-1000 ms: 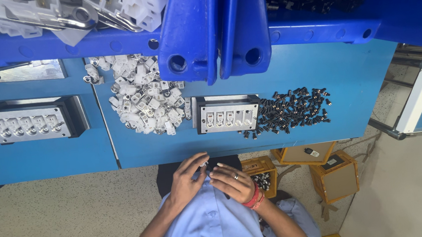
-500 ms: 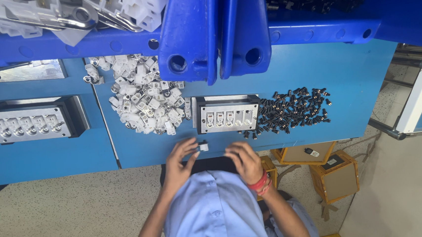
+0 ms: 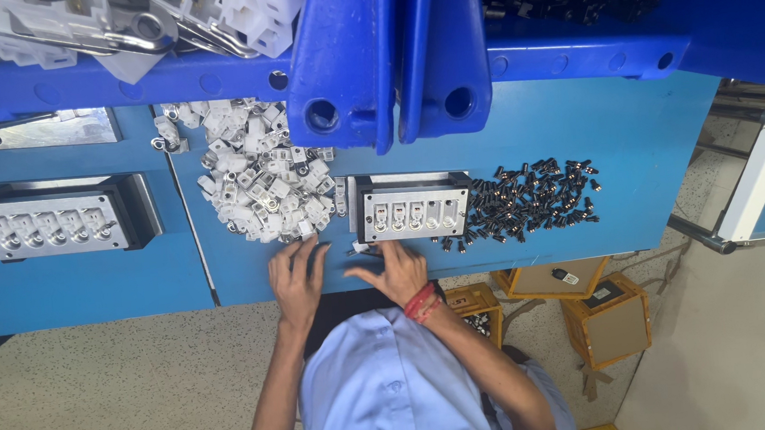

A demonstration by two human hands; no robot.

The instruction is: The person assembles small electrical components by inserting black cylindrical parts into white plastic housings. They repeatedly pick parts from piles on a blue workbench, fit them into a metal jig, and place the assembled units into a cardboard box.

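Care with the small pieces seemed to be what this handling called for: judged from the layout, it would go best with each piece picked singly from the edge of its heap, turned the right way up between fingertips, and kept low over the tabletop so that nothing rolled off the near edge. The left hand lay palm down with its fingers spread wide and holding nothing, the tips touching the near fringe of the heap of white plastic parts. The right hand, with a red band at the wrist, rested just below the metal fixture block, which had a row of five sockets. Its thumb reached out sideways toward a small pale piece that lay on the tabletop between the two hands, while its other fingers were drawn together near the block's lower edge. Whether they pinched anything could not be told, as the hand hid its own fingertips. A scatter of small black parts lay just right of the block, touching its corner. A second, similar fixture sat well apart to the left, and blue bins hung above the tabletop's far side.
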